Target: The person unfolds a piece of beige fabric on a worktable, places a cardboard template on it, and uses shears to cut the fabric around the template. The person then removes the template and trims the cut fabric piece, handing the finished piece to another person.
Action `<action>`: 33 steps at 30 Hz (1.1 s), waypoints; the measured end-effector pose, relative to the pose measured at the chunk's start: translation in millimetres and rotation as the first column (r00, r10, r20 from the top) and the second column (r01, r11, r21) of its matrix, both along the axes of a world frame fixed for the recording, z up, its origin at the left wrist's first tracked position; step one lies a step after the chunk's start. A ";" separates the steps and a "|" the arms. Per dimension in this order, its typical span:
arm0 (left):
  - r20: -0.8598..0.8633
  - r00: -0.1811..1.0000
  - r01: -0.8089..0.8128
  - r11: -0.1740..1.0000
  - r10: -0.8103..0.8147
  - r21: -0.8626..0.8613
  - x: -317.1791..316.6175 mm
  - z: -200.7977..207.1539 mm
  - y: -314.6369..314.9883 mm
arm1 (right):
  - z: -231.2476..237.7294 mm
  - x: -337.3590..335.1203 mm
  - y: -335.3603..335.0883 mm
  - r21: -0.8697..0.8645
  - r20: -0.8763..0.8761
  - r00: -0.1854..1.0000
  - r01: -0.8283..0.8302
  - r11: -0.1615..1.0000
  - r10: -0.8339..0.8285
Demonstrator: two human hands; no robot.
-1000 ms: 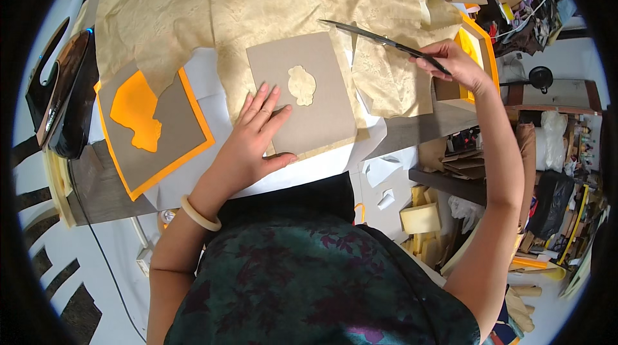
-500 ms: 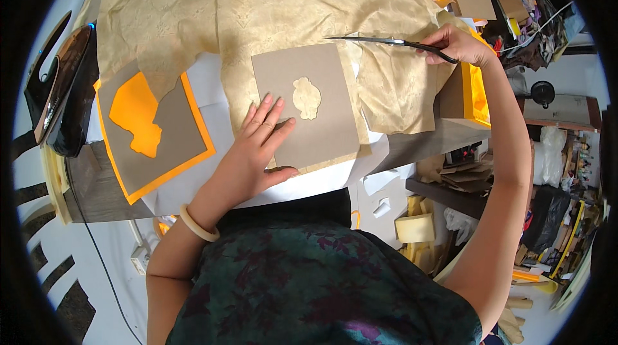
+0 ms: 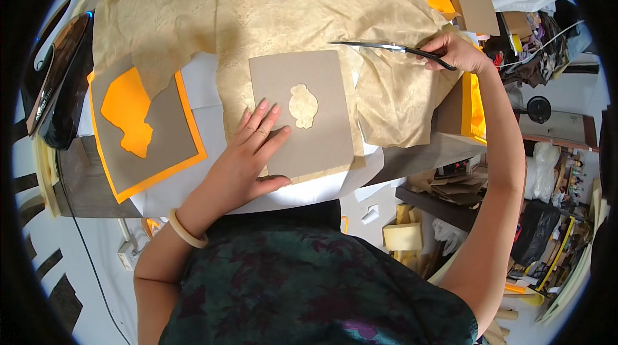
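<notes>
hands: left flat on board, right gripping scissors | table: gold cloth | cluttered shelf

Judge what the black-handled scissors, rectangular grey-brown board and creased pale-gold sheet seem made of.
Black-handled scissors: probably metal blades, glinting near the pivot; smooth handles, possibly plastic.
Rectangular grey-brown board: likely matt cardboard, flat and straight-edged.
Creased pale-gold sheet: perhaps satiny fabric, given its folds and sheen.

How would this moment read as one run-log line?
left hand: spread on grey-brown rectangular board | right hand: holds black-handled metal scissors | beige crinkled fabric: beneath board
</notes>
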State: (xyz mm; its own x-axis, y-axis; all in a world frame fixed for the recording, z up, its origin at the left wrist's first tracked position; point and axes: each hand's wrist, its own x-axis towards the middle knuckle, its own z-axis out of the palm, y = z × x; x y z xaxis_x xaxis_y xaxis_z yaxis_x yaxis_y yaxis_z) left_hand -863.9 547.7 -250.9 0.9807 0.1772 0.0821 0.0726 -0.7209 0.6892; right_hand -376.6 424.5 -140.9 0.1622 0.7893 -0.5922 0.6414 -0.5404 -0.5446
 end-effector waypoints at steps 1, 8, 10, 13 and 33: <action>0.004 1.000 -0.001 1.000 0.001 0.001 0.1 -0.4 0.0 | -2.0 3.0 -0.2 0.010 -0.001 1.000 -0.014 1.000 0.014; -0.007 1.000 0.000 1.000 0.001 0.020 0.2 3.8 0.1 | 6.0 -0.3 6.3 -0.015 -0.023 0.999 -0.045 0.999 0.044; -0.017 1.000 -0.007 1.000 0.007 0.007 -0.1 2.8 0.0 | 6.4 -3.8 10.1 -0.026 -0.029 0.999 -0.033 0.999 0.032; -0.020 1.000 -0.009 1.000 0.009 0.001 0.1 2.3 -0.2 | 2.2 -7.6 17.0 -0.020 -0.054 0.998 -0.029 0.999 0.028; -0.018 1.000 -0.016 1.000 0.016 -0.001 -0.3 2.6 -0.4 | -2.1 -29.3 34.6 -0.025 -0.021 0.997 -0.068 0.997 0.067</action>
State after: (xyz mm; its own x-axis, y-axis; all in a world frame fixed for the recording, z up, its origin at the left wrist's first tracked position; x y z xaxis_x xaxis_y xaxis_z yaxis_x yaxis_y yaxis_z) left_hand -864.1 547.3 -248.2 0.9792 0.1925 0.0643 0.0962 -0.7190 0.6883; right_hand -405.8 459.1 -143.0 0.0966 0.7827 -0.6148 0.6659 -0.5100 -0.5445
